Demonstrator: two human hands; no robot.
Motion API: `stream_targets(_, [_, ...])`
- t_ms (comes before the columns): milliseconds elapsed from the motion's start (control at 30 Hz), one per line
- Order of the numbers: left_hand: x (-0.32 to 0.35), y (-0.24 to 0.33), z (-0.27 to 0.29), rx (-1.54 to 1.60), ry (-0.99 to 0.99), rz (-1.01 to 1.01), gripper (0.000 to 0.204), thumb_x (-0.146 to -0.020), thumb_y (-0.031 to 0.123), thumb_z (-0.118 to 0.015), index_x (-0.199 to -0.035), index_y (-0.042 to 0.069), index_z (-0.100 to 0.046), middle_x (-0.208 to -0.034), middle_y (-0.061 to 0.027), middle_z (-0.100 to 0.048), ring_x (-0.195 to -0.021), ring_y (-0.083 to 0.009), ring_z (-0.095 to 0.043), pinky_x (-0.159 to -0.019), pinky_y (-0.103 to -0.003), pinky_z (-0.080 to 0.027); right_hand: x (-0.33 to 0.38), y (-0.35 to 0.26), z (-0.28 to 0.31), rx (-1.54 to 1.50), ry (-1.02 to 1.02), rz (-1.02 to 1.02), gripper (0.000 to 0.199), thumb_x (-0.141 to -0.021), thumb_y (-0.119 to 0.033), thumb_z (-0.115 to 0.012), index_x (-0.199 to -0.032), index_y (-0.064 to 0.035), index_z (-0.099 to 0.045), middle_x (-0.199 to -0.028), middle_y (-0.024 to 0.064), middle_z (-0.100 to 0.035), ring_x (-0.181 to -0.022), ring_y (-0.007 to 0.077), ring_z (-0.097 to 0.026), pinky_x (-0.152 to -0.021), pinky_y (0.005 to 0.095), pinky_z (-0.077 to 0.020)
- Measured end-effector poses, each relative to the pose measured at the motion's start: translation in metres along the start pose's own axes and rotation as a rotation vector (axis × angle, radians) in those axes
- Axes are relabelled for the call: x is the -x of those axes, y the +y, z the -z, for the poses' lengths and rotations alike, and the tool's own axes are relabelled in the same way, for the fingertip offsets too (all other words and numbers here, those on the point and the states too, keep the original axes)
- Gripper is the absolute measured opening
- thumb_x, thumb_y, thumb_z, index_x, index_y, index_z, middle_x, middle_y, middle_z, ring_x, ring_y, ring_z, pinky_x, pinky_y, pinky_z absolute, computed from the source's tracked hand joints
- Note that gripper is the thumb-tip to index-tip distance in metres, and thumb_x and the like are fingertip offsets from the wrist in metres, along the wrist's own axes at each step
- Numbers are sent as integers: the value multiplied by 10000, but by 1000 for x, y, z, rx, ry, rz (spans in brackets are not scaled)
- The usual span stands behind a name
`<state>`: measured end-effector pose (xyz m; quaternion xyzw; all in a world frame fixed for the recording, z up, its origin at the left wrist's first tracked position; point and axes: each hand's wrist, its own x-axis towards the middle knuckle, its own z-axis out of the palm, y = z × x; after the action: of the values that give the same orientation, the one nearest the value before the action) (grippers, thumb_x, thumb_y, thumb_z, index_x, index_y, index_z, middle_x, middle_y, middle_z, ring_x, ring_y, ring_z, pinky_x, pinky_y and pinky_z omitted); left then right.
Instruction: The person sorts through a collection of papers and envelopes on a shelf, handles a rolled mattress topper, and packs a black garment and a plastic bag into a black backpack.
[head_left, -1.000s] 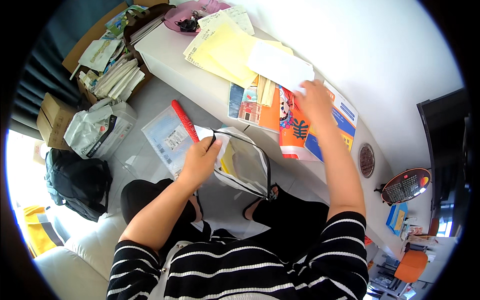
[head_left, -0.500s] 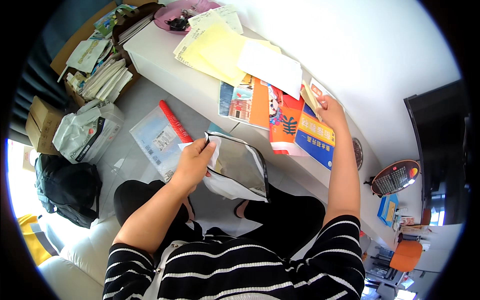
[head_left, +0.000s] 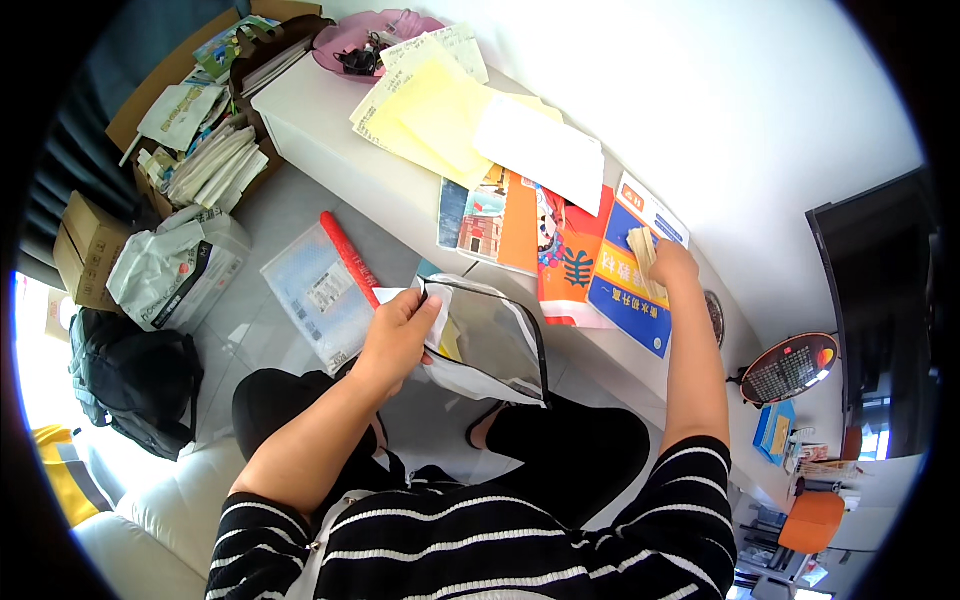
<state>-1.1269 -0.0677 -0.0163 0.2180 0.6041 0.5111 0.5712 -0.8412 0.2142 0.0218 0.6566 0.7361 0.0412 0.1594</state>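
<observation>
My left hand (head_left: 397,335) is closed on the edge of a white zip pouch (head_left: 492,335) with a see-through grey side and black trim. Its mouth gapes, and something pale yellow shows inside. Over the long white cabinet, my right hand (head_left: 673,266) grips a thin cream bundle (head_left: 642,252), perhaps folded paper. That bundle is above a blue, yellow and white book (head_left: 628,312). Beside this lie a red book (head_left: 590,228) and an orange one (head_left: 522,222). A white sheet (head_left: 545,152) and yellow sheets (head_left: 430,105) partly overlap them.
On the white cabinet (head_left: 330,135), a pink bowl (head_left: 330,40) holds dark cables. A clear plastic folder (head_left: 305,280) and a red roll (head_left: 347,258) are on the floor. A black backpack (head_left: 135,380), cardboard box (head_left: 90,250) and paper-filled carton stand left.
My right hand has drawn the cream bundle toward me, over the blue book, uncovering more of its far end. The pouch in my left hand has shifted slightly right and nearer.
</observation>
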Motion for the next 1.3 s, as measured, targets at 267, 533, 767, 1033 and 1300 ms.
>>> stream_targets(267, [-8, -1, -4, 80, -6, 62, 242, -968, 236, -486, -1004, 24, -596, -778, -9, -597, -610, -65, -512, -490, -224, -437, -20, -157, 11, -332, 452, 665, 647, -754, -238, -662, -1337, -74, -434, -1368, 191, -432, -1270, 326, -414, -997, 418, -418])
stream_targets(533, [-9, 0, 3, 103, 5, 53, 257, -960, 242, -506, -951, -1, -589, -765, -14, -586, -570, -60, -481, -473, -232, -433, -70, -165, 56, -548, 639, 481, 283, -869, -139, -467, -1103, -30, -583, -913, 235, -651, -867, 406, -625, -767, 478, -493])
stream_targets(767, [-13, 1, 3, 135, 41, -1, 358, -917, 246, -595, -1154, -3, -496, -702, -3, -559, -567, -58, -476, -451, -225, -410, -32, -89, 97, -1804, 405, 416, 243, -932, -73, -437, -1103, 42, -567, -997, 145, -650, -923, 202, -628, -823, 335, -495])
stream_targets(1033, [-18, -7, 6, 20, -13, -290, 585, -909, 194, -625, -1370, -9, -329, -792, -16, -626, -639, -33, -514, -549, -184, -378, 24, -86, 91, -2045, -125, 345, 240, -931, -47, -460, -1132, 53, -546, -1067, 139, -631, -943, 190, -619, -877, 298, -488])
stream_targets(1300, [-2, 4, 0, 6, 38, -208, 513, -902, 197, -639, -1321, -16, -435, -573, 101, -348, -533, -7, -281, -495, -208, -231, -20, -114, 103, -898, 1060, 375, 216, -907, -57, -493, -1090, -60, -607, -893, 132, -675, -772, 269, -654, -683, 361, -511])
